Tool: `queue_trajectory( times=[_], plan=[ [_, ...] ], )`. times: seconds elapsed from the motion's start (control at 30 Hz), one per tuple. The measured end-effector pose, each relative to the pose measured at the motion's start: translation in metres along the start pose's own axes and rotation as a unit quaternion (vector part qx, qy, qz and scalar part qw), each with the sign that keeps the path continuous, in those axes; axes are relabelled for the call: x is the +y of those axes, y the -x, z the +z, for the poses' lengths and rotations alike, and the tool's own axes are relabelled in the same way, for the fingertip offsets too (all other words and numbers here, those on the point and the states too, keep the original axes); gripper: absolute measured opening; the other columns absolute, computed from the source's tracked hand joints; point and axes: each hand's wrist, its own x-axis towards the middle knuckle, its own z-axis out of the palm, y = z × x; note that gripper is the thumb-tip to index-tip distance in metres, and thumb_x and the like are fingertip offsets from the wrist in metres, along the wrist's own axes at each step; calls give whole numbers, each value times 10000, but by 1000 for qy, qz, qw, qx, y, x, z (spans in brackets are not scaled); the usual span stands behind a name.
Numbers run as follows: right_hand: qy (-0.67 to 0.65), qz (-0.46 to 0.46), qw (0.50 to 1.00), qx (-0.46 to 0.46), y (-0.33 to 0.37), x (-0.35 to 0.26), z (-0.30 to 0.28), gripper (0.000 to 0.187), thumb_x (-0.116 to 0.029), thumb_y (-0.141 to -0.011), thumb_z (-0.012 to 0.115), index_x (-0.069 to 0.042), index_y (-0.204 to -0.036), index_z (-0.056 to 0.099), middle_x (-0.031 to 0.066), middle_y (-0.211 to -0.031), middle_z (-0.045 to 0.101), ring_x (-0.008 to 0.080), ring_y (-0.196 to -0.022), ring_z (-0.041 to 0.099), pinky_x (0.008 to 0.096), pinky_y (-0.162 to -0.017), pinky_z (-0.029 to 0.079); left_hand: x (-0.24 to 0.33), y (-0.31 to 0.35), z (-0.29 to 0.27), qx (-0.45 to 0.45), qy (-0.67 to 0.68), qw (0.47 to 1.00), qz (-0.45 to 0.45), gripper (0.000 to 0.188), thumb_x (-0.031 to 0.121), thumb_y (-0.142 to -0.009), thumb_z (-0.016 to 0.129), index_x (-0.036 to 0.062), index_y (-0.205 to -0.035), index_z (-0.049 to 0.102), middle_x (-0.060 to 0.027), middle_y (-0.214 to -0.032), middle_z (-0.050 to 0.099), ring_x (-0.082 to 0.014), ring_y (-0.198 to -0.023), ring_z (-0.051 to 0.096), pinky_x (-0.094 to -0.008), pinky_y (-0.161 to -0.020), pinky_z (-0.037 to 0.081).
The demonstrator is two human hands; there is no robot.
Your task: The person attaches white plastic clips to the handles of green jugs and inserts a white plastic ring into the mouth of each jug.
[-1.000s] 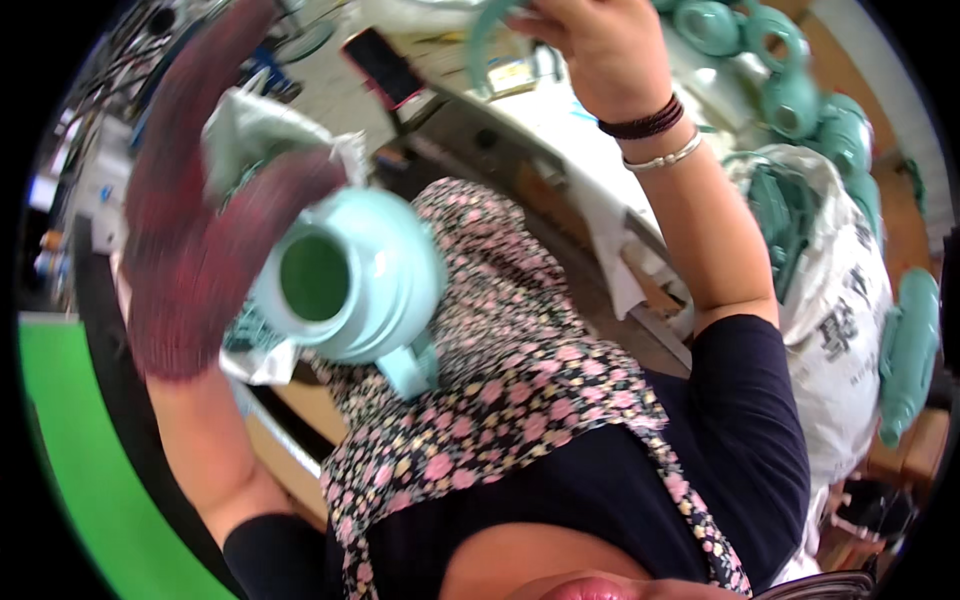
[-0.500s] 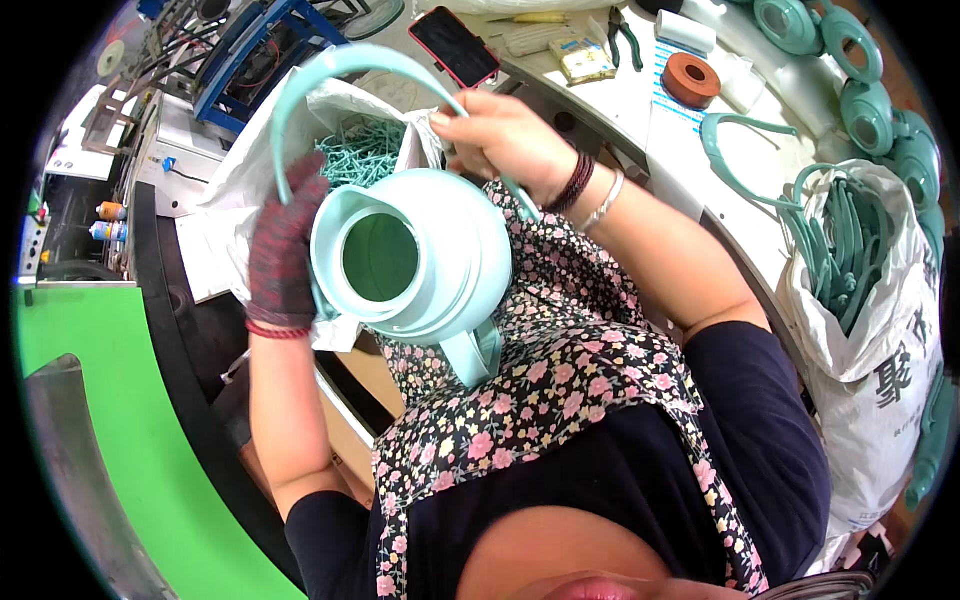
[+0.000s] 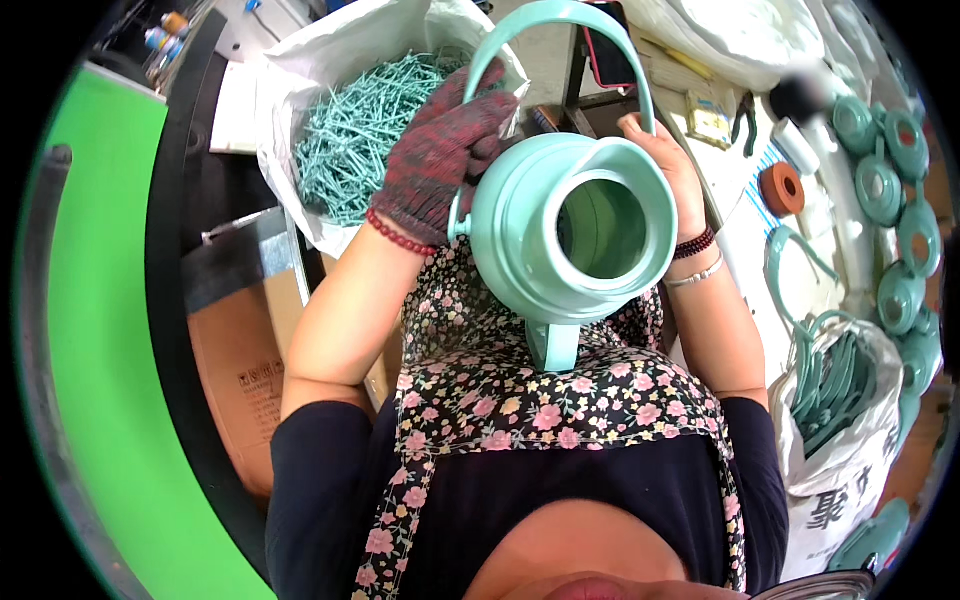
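Note:
A pale teal jug body, with a round open mouth, a pouring lip and a side handle toward me, is held up before my apron. Over its far side arches a teal carrying handle. My left hand, in a dark red-and-black knit glove, closes around the handle's left arm, whose end meets a small peg on the jug's left side. My bare right hand grips the handle's right end beside the jug, with its thumb up; the jug's rim hides most of its fingers.
A white sack of thin teal plastic pins stands at far left. The right-hand bench holds orange-brown tape, pliers, a phone and several teal ring parts. A white bag contains teal carrying handles.
The jug has moved right in the picture and its mouth now faces more to the right. The carrying handle has come down to the jug's sides, with both hands at its ends.

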Motion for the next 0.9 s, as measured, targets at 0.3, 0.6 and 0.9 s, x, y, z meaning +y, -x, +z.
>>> queue_trajectory(
  times=[0.3,0.6,0.9],
  plan=[
    [-68,-4,998,16,0,5,4,99,-141,-951,538,-75,-883,512,-23,-675,487,73,-590,449,209,-571,395,-1,8,19,57,-36,997,43,390,186,-922,602,-5,-1256,536,43,-701,488,-37,-573,423,-178,-533,387],
    [-96,-45,994,30,-9,-12,5,494,-452,-1001,387,-42,-800,575,61,-684,557,172,-693,533,298,-703,455,5,-19,-15,-52,-155,969,184,263,134,-937,565,-1,-1163,580,18,-774,522,-84,-711,528,-239,-647,482],
    [103,-392,914,17,-1,-11,27,634,-495,-1013,312,-19,-696,587,38,-752,574,126,-682,494,274,-710,401,8,14,21,22,-127,952,279,430,243,-987,477,-79,-1273,482,-14,-680,496,-124,-701,540,-340,-828,495]
  ],
)
